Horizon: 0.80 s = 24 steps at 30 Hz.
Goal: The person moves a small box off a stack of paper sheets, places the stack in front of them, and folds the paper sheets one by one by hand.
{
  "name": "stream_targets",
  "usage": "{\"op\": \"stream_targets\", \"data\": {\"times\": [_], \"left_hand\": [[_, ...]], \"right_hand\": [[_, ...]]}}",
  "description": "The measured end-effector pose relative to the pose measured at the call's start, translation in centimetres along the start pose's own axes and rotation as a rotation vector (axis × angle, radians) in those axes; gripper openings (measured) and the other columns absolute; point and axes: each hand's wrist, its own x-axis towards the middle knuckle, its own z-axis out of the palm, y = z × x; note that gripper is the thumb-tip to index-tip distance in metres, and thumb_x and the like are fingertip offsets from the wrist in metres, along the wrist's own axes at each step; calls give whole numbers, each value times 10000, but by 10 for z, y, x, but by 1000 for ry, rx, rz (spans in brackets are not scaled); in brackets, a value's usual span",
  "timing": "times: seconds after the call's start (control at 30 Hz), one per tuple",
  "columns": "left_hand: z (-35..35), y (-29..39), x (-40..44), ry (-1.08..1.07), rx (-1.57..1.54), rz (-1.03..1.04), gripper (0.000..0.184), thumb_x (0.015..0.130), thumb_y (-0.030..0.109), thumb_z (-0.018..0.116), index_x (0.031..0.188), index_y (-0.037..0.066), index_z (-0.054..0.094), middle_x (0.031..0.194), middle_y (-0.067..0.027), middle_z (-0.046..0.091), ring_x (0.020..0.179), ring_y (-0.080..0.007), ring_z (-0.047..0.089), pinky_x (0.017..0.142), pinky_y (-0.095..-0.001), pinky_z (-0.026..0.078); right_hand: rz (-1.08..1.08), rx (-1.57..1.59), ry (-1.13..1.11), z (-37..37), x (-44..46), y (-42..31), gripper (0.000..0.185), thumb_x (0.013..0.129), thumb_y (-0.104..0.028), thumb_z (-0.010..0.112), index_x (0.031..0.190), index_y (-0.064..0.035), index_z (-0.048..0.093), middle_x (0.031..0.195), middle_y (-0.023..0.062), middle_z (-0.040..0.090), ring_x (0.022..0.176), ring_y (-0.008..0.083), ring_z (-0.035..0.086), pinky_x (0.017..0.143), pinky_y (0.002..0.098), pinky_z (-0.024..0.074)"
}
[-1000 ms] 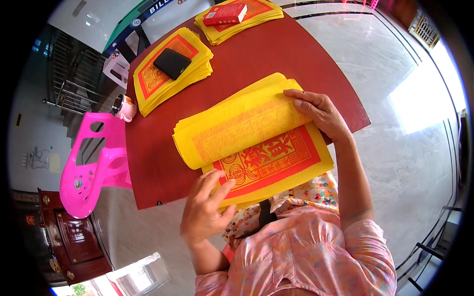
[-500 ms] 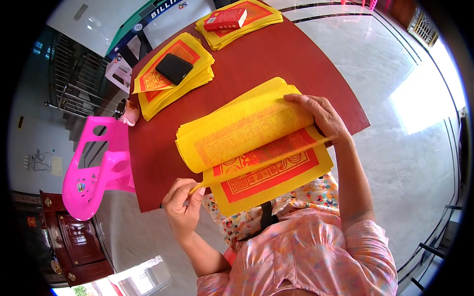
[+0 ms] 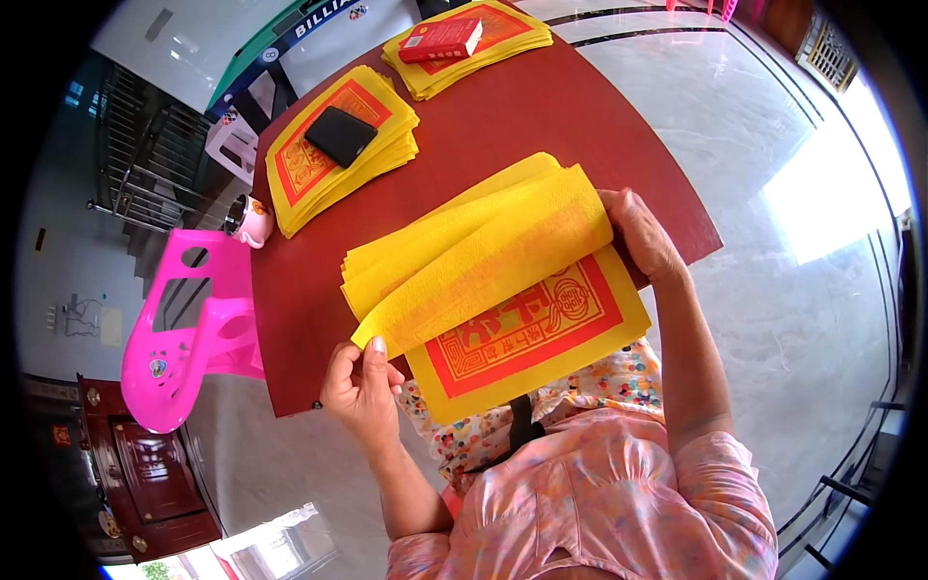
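A stack of yellow paper sheets printed in red (image 3: 527,333) lies at the near edge of the table, with sheets folded back over its far part. My left hand (image 3: 362,387) pinches the near left corner of a lifted yellow paper sheet (image 3: 493,261) between thumb and fingers. At the right end of that curled sheet is my right hand (image 3: 646,237), closed at its edge; some of its fingers are hidden behind the paper. The red printed face of the sheet below shows under the lifted one.
On the red table (image 3: 512,121) are two more paper stacks, one under a black phone-like object (image 3: 340,136), the other under a red box (image 3: 442,40). A pink cup (image 3: 253,220) is at the left edge, beside a pink plastic chair (image 3: 188,329). A billiard table (image 3: 256,58) stands behind.
The lifted sheet has swung up and away from me, baring more red print below. My left hand went up with its corner; my right hand's fingers slid off the top of the folded sheets.
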Motion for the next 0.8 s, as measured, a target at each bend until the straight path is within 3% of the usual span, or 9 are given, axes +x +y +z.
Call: {"op": "stream_targets", "data": {"times": [0.13,0.2,0.4,0.47,0.53,0.57,0.6,0.67,0.8], "left_hand": [[5,0,0,43,4,-13,160,884,33,628,768,-15,528,670,-15,521,510,-78,564,409,-189,432],[6,-1,0,4,-42,118,78,890,20,609,885,-34,553,741,-45,552,579,-102,605,477,-207,488],[5,1,-3,53,-89,318,337,881,-15,597,1196,-61,486,887,-101,589,752,-125,616,623,-234,517],[0,0,-5,62,-151,297,287,854,-16,632,1128,-45,554,939,-116,607,769,-126,608,623,-232,507],[-5,4,-2,-292,181,392,199,830,-20,652,1026,-27,619,1035,-140,597,754,-129,611,628,-229,501],[-7,9,-8,-417,236,271,193,774,-2,704,960,-11,653,1104,-151,571,853,-202,620,715,-295,514],[-2,11,-8,-417,236,268,193,774,-2,704,960,-11,653,1104,-151,571,853,-202,620,715,-295,514],[7,12,-5,-712,501,553,354,706,35,747,1043,10,643,1074,-153,595,978,-284,586,845,-353,490],[11,12,-11,-870,530,471,491,647,103,782,1112,41,639,1173,-170,553,1128,-353,497,971,-417,416]], "right_hand": [[-94,74,-128,9,-4,-14,631,832,-573,622,1086,4,639,929,140,686,812,182,672,724,300,545],[23,173,-187,8,-1,-15,463,835,-383,709,1083,2,645,913,98,692,777,144,667,706,277,545],[81,166,-130,9,-1,-17,355,908,-295,633,1100,4,635,917,55,682,792,108,650,709,274,540],[59,136,-104,11,-1,-17,359,921,-300,612,1104,9,632,916,55,677,789,104,646,704,272,539],[39,106,-78,11,-1,-18,365,934,-304,590,1108,14,628,914,54,671,785,100,642,700,270,538],[58,10,-62,10,0,-18,374,945,-301,569,1164,1,604,942,61,663,820,106,638,733,273,532],[77,-86,-46,9,1,-18,390,957,-298,547,1220,-12,581,969,68,656,855,112,635,767,277,526],[8,-40,-20,12,3,-14,403,960,-289,540,1280,-45,541,1011,78,650,910,124,626,814,282,508],[-138,2,111,18,4,-9,484,967,-258,523,1422,-140,407,1133,89,623,1038,143,588,924,295,455]]}}
